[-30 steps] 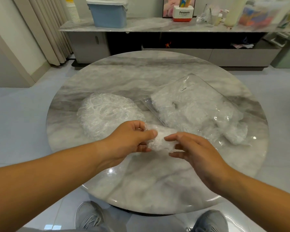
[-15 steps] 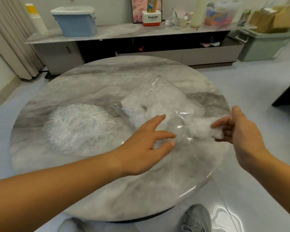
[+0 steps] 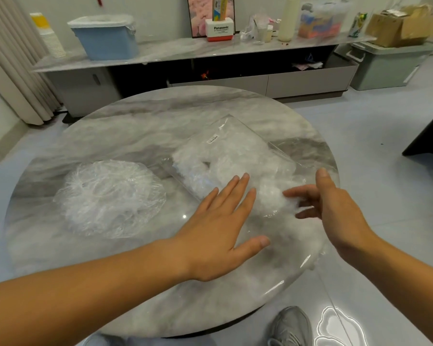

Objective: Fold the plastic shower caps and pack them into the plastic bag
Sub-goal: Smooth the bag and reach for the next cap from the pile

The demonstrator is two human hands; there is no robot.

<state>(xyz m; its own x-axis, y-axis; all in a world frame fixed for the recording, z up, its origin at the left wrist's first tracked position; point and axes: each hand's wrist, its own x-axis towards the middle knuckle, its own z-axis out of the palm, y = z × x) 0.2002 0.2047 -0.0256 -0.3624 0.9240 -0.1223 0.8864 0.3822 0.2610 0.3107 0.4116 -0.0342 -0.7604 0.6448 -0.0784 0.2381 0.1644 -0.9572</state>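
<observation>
A clear plastic bag (image 3: pixel 235 151) holding several folded white shower caps lies on the right half of the round marble table (image 3: pixel 148 121). A folded cap (image 3: pixel 273 198) sits at the bag's near right end. My right hand (image 3: pixel 335 208) touches this cap with straight, spread fingers. I cannot tell if the cap is inside the bag. My left hand (image 3: pixel 218 228) lies flat with straight fingers, the fingertips on the bag's near edge. An unfolded, crinkled clear shower cap (image 3: pixel 108 198) rests spread out on the table's left side, untouched.
Behind the table runs a low marble-topped cabinet (image 3: pixel 185 51) with a blue bin (image 3: pixel 105 36), bottles and boxes. A green storage box (image 3: pixel 385 66) stands at the far right and a curtain (image 3: pixel 13 71) at the left. My grey shoe (image 3: pixel 290 325) shows below the table edge.
My right hand carried the folded cap from the table's front to the bag's right end and let go of its pinch. My left hand released the cap and flattened onto the bag.
</observation>
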